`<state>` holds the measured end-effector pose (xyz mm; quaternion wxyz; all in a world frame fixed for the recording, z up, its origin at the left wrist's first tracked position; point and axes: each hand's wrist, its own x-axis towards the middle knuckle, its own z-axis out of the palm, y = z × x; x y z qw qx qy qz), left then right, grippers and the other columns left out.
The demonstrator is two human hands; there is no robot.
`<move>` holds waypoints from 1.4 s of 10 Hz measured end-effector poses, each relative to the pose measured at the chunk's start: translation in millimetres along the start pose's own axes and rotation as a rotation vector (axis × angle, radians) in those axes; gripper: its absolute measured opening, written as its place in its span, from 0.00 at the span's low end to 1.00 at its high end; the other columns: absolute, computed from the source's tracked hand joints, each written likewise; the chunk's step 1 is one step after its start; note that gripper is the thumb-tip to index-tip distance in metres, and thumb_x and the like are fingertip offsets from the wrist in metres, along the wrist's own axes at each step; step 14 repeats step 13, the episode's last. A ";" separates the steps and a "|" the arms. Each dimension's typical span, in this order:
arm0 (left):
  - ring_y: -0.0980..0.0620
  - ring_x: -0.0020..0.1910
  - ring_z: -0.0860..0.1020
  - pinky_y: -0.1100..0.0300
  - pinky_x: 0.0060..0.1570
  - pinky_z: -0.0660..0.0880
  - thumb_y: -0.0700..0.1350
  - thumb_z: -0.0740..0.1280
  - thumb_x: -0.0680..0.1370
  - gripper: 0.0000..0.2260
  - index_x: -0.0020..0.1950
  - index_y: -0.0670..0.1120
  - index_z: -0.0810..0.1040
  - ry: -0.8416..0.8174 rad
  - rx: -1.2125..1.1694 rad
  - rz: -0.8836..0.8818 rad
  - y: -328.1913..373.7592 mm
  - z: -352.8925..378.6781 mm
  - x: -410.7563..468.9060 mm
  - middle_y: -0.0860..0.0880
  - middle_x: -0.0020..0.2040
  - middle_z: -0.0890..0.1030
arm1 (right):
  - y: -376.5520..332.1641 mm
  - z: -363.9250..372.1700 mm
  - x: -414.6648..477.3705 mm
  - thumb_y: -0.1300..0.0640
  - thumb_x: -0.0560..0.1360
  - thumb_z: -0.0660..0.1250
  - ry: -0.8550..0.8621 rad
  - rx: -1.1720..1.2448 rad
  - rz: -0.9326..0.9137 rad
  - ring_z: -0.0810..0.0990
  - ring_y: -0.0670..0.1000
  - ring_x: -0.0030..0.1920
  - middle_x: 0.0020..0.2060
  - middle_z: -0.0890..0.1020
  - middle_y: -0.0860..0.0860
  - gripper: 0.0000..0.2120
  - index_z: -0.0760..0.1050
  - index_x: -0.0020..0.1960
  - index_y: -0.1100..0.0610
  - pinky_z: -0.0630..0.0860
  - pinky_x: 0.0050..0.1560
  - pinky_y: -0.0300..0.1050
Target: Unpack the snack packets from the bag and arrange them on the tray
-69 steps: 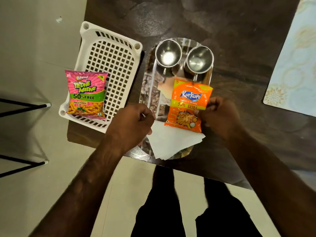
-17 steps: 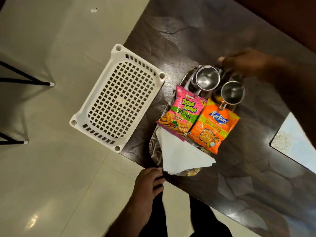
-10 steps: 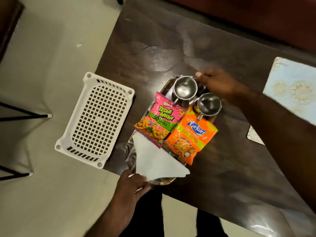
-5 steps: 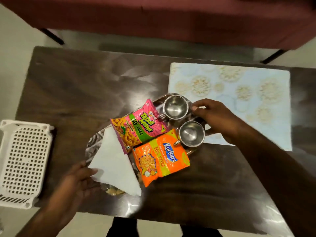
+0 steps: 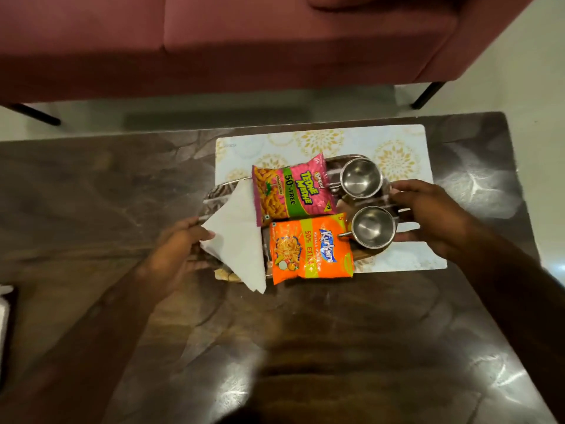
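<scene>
A shiny steel tray lies partly over a pale patterned placemat on the dark table. On the tray a pink snack packet lies behind an orange snack packet, side by side. A folded white napkin covers the tray's left part, and two steel cups stand on its right part. My left hand grips the tray's left end at the napkin. My right hand grips the tray's right end beside the cups. No bag is in view.
A dark red sofa stands beyond the table, its black legs on the pale floor. The corner of a white perforated basket shows at the far left edge. The dark table top stretches toward me.
Both hands took hold of the tray's ends and carried it rightward, turning it, until it lies partly on the placemat. The white basket has slid out to the left edge of view.
</scene>
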<state>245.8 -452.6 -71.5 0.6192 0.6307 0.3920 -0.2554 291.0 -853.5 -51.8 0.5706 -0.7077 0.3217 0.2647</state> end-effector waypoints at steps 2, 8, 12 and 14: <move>0.46 0.47 0.83 0.51 0.40 0.85 0.38 0.68 0.75 0.12 0.54 0.51 0.82 0.003 0.059 0.038 24.8 36.0 32.5 0.47 0.48 0.85 | 4.7 -22.5 28.3 0.55 0.82 0.64 0.045 0.080 0.038 0.83 0.54 0.45 0.50 0.84 0.54 0.13 0.77 0.65 0.54 0.83 0.43 0.54; 0.40 0.53 0.83 0.43 0.54 0.83 0.37 0.69 0.71 0.19 0.60 0.52 0.80 0.149 0.177 0.103 39.7 64.6 59.6 0.42 0.56 0.84 | 16.3 -23.8 67.5 0.55 0.79 0.67 0.064 0.125 0.078 0.84 0.52 0.44 0.44 0.85 0.50 0.09 0.80 0.58 0.50 0.84 0.37 0.53; 0.53 0.43 0.80 0.63 0.28 0.76 0.38 0.71 0.74 0.25 0.71 0.45 0.73 0.117 0.440 0.258 41.2 60.5 55.6 0.48 0.52 0.82 | 13.3 -11.9 57.2 0.56 0.79 0.67 0.133 0.061 0.044 0.83 0.53 0.53 0.56 0.84 0.53 0.15 0.77 0.66 0.48 0.81 0.50 0.53; 0.44 0.59 0.80 0.52 0.49 0.81 0.39 0.70 0.74 0.29 0.76 0.45 0.69 0.149 0.643 0.305 41.2 54.7 36.4 0.44 0.66 0.77 | 13.9 -14.9 44.6 0.58 0.78 0.69 0.346 -0.111 -0.060 0.80 0.55 0.57 0.63 0.81 0.56 0.23 0.74 0.71 0.49 0.76 0.49 0.48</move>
